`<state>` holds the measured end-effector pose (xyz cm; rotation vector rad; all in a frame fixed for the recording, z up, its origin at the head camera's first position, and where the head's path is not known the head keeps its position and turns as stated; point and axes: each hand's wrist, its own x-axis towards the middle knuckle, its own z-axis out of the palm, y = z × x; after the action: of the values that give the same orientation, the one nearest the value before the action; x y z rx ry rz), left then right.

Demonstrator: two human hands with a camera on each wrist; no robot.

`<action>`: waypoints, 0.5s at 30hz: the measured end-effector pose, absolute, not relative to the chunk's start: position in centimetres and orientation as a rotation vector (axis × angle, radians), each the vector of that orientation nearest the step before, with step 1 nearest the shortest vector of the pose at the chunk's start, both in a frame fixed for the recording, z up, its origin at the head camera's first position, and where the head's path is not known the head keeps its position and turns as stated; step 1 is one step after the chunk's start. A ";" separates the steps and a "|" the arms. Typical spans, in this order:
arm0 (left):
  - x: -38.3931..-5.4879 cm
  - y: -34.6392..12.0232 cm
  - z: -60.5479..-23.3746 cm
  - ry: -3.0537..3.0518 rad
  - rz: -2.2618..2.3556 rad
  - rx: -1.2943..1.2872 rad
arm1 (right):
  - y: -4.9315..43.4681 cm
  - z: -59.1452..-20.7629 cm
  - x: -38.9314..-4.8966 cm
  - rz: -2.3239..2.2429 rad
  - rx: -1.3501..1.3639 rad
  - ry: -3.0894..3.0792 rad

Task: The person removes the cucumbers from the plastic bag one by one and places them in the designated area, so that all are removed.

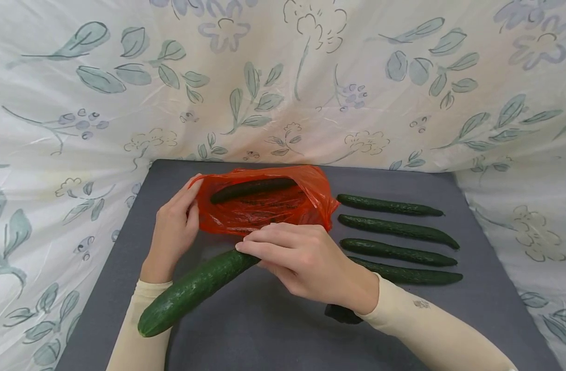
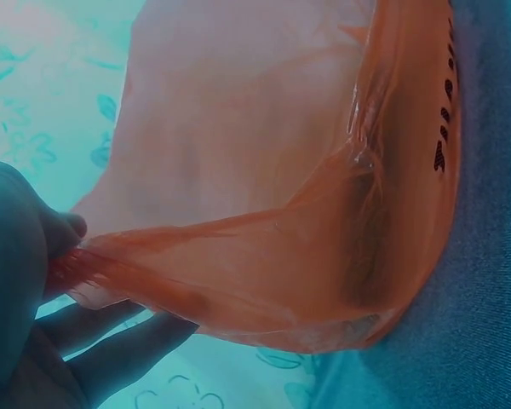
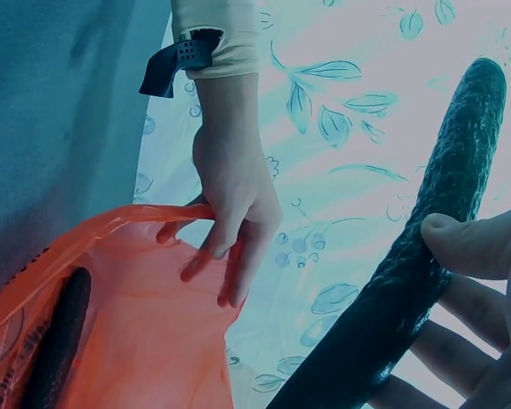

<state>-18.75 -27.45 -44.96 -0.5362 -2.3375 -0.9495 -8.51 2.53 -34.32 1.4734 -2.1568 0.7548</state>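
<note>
My left hand (image 1: 173,221) pinches the left edge of a red plastic bag (image 1: 320,188), thumb on one side of the film and fingers on the other, as the left wrist view also shows. The bag's mouth gapes toward me, and one dark green cucumber (image 1: 252,189) lies inside it. In front of the mouth, my right hand (image 1: 306,260) grips another cucumber (image 1: 197,286) near one end. Its free end slants down to the left, over my left forearm in the head view. The right wrist view shows the thumb (image 3: 460,243) against this cucumber's bumpy skin.
Several cucumbers (image 1: 399,228) lie in a row on the dark grey table (image 1: 264,330), right of the bag; the nearest is partly behind my right hand. A black device (image 1: 342,314) shows under my right wrist. Floral sheeting (image 1: 283,113) surrounds the table at back and sides.
</note>
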 end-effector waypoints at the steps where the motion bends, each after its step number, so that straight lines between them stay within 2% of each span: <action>1: -18.7 -27.5 -44.9 -2.338 -0.950 -0.535 | 2.6 -34.4 -8.4 0.755 1.470 -2.162; 15: -18.4 -27.6 -44.8 -2.334 -0.939 -0.547 | 4.7 -35.1 -7.5 0.704 1.419 -2.240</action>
<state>-18.40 -27.60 -44.82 -0.5475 -2.3345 -0.9386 -7.49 4.66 -35.07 1.4189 -2.2405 0.7040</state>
